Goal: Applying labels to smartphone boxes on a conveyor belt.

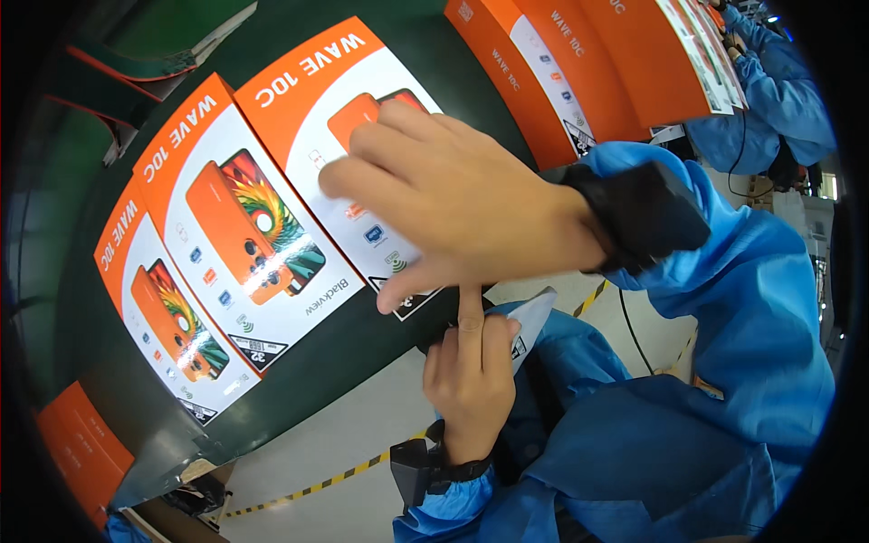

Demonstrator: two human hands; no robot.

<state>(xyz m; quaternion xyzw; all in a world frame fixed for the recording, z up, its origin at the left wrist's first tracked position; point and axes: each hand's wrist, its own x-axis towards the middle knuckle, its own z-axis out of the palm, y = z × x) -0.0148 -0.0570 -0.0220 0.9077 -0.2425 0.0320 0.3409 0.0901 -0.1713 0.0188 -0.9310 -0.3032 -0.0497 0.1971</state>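
Three orange-and-white phone boxes lie side by side on a dark green table (335, 376): a left one (163, 312), a middle one (217, 262) and a right one (299, 113). My right hand (453, 195) is over the right box, fingers apart and bent, slightly blurred; whether it touches the box I cannot tell. Nothing shows in its fingers. Below it, off the table's near edge, my left hand (471, 376) is closed on a white sheet (534, 326) with a small dark print. Its index finger points up towards my right hand. The sheet is partly hidden behind that hand.
Several more phone boxes (543, 72) stand in a row at the far right. Other orange boxes (86, 448) are at the lower left. Green curved pieces (136, 77) stick up at the far left. A person in blue (769, 100) works beyond the boxes. Striped tape (335, 480) marks the floor.
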